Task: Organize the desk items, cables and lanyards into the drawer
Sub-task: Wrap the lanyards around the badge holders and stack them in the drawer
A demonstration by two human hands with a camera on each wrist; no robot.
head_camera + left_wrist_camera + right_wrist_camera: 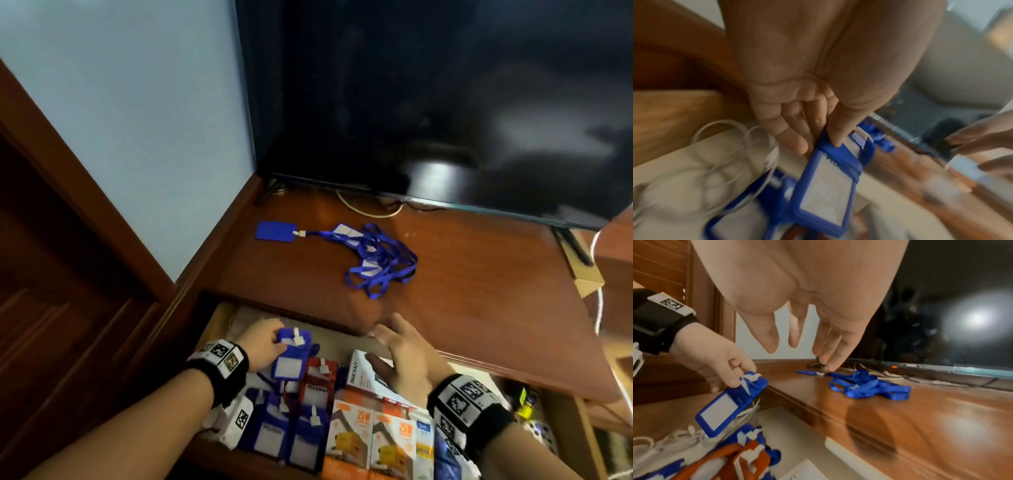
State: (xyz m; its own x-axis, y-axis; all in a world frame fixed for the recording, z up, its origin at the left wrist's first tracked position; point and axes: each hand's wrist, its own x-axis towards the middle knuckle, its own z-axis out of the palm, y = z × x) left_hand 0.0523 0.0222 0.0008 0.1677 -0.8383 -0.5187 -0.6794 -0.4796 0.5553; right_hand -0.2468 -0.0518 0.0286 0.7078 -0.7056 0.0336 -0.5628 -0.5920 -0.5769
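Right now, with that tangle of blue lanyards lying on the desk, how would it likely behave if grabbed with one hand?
The blue lanyard tangle is probably floppy: its ribbons lie in loose flat loops on the desk top. It looks light, being thin strap and small tags. The blue card holder clipped to one end would likely trail or dangle behind, and the loops may snag each other.

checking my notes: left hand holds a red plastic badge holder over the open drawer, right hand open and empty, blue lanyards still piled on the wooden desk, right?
Not quite: the plastic badge holder pinched by the left hand is blue, not red, as the head view shows. The rest stands: the right hand is open and empty, and the blue lanyards lie piled on the wooden desk.
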